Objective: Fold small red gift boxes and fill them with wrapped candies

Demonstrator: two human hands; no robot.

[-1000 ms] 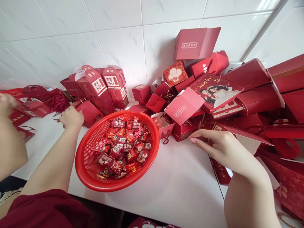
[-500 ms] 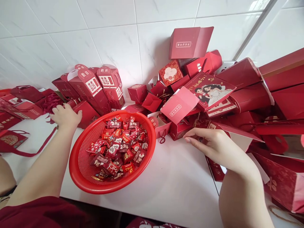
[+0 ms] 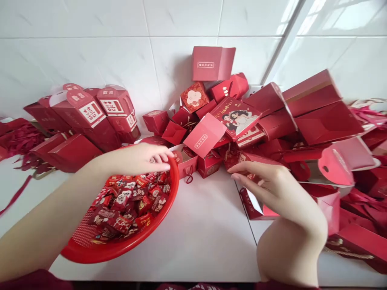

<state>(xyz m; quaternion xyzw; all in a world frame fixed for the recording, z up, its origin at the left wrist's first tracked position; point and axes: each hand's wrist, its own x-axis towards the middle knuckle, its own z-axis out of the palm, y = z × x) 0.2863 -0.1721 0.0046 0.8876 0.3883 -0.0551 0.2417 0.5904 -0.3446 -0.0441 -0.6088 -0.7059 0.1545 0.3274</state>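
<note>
A red plastic basket (image 3: pixel 174 193) holds many wrapped red candies (image 3: pixel 133 201). Above its back part is my left hand (image 3: pixel 145 159), fingers slightly bent and apart, with nothing seen in it. My right hand (image 3: pixel 266 179) hovers over the table at the front of the box pile, fingers bent and loosely apart, holding nothing visible. Between the hands stand an opened pink-red box (image 3: pixel 188 165) with a small cord loop and a dark red box (image 3: pixel 208 164). A box with an open white inside (image 3: pixel 252 205) lies under my right hand.
Red gift boxes (image 3: pixel 90 114) stand at the back left by the tiled wall (image 3: pixel 181 24), near dark red ribbons (image 3: pixel 26 139). A large pile of red boxes and bags (image 3: pixel 326 121) fills the right. The white table (image 3: pixel 205 233) shows in front.
My left hand has moved right, from beside the boxes to above the basket. The view has turned right, so the basket and boxes appear further left. My right hand keeps nearly the same pose.
</note>
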